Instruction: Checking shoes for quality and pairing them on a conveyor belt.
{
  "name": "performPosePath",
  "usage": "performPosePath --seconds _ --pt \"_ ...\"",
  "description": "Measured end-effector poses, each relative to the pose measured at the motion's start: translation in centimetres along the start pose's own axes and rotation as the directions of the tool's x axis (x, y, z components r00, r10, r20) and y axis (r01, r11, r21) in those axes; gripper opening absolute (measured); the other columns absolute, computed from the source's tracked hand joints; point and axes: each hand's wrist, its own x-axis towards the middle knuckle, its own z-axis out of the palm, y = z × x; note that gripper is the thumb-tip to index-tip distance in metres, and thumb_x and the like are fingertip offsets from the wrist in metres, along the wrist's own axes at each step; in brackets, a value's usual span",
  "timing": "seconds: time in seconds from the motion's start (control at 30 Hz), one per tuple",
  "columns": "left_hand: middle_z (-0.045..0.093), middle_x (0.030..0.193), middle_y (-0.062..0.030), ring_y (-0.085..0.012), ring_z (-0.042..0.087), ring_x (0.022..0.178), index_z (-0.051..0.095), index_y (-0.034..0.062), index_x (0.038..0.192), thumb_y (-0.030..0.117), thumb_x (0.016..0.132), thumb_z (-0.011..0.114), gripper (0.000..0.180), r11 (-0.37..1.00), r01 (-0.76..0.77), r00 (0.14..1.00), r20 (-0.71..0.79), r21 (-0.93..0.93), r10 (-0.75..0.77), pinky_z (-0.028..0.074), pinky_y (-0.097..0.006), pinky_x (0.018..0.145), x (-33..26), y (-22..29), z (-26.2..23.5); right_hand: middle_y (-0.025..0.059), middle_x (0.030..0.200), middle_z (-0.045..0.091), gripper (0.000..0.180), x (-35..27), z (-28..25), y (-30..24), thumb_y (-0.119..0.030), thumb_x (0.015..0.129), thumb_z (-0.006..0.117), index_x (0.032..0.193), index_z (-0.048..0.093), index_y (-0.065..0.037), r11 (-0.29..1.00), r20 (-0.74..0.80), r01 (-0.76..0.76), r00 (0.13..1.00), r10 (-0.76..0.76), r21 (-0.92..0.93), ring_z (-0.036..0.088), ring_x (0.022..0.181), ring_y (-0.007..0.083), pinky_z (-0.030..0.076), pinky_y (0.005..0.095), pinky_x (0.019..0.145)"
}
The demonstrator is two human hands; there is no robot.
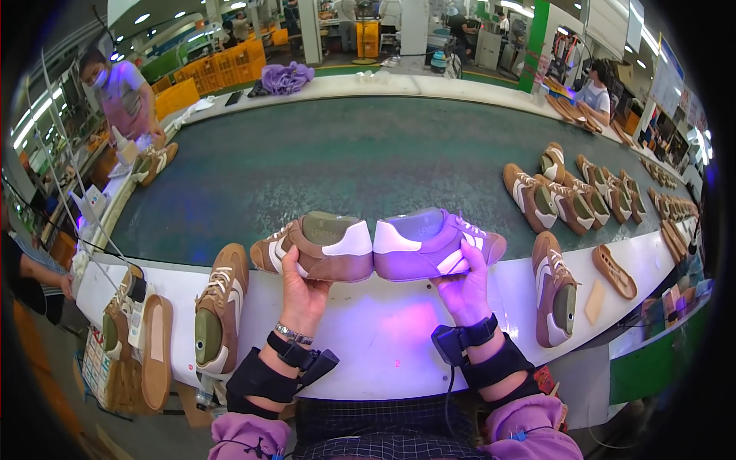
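Note:
Two brown sneakers with white trim meet heel to heel in front of me, above the near edge of the table. My left hand (304, 295) is wrapped round the left sneaker (337, 262), whose toe points left. The right sneaker (406, 262), toe to the right, is gripped by my right hand (466, 290); purple light tints it. A green shoe last fills each opening. Another sneaker (222, 307) lies on the white ledge left of my left hand, and one more sneaker (553, 295) lies to the right of my right hand.
A wide green belt (330, 146) stretches ahead, bordered by a white ledge (360, 360). Several sneakers (571, 201) stand on it at right. Loose soles (156, 349) lie on the ledge at both sides. Co-workers are at the far left (123, 100) and far right (595, 96).

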Motion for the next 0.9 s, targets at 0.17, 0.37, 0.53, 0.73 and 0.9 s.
performPosePath --seconds 0.17,0.37,0.53,0.73,0.9 --pt "0.055 0.122 -0.0038 -0.0202 0.054 0.111 0.048 0.011 0.125 0.043 0.086 0.055 0.051 1.0 0.002 1.0 -0.001 -0.001 -0.002 0.049 -0.037 0.093 0.25 -0.23 -0.21 0.008 0.114 0.058 0.044 -0.14 0.14 0.11 -0.029 0.083 0.063 0.12 0.05 -0.009 1.0 -0.018 0.019 1.0 -0.019 0.006 0.056 0.106 0.0261 0.047 0.0463 0.087" --pt "0.053 0.121 -0.0032 -0.0191 0.053 0.111 0.046 0.0121 0.125 0.044 0.082 0.063 0.055 1.0 0.01 1.0 0.021 -0.006 -0.01 0.049 -0.036 0.092 0.44 -0.31 -0.62 0.0065 0.11 0.06 0.04 -0.15 0.24 0.11 -0.03 0.082 0.064 0.116 0.053 -0.011 0.999 -0.018 0.031 0.999 -0.031 -0.01 0.058 0.102 0.0249 0.048 0.0447 0.085" --pt "0.054 0.12 -0.0031 -0.0188 0.054 0.11 0.047 0.0119 0.124 0.043 0.083 0.062 0.054 1.0 0.014 1.0 0.011 -0.011 -0.014 0.049 -0.036 0.092 0.42 -0.37 -0.61 0.0065 0.109 0.06 0.041 -0.06 0.21 0.18 -0.031 0.082 0.065 0.116 0.053 -0.011 0.999 -0.032 0.038 0.999 -0.038 -0.019 0.059 0.101 0.0243 0.049 0.0426 0.082" --pt "0.053 0.123 -0.0055 -0.0218 0.054 0.111 0.046 0.0101 0.126 0.044 0.085 0.056 0.054 1.0 0.015 1.0 -0.003 0.021 -0.014 0.049 -0.038 0.093 0.44 -0.51 -0.49 0.0061 0.108 0.06 0.039 0.16 -0.27 0.18 -0.031 0.083 0.063 0.115 0.053 -0.011 0.999 -0.026 0.039 0.999 -0.04 -0.026 0.059 0.099 0.0235 0.049 0.041 0.079" --pt "0.052 0.124 -0.0062 -0.0223 0.054 0.112 0.044 0.0102 0.127 0.046 0.085 0.055 0.056 0.999 0.013 0.999 -0.03 0.039 -0.012 0.049 -0.039 0.093 0.24 -0.39 -0.4 0.006 0.108 0.06 0.039 0.03 -0.07 0.3 -0.031 0.083 0.062 0.115 0.053 -0.011 0.999 -0.031 0.039 0.999 -0.04 -0.035 0.059 0.098 0.0233 0.049 0.0414 0.079"
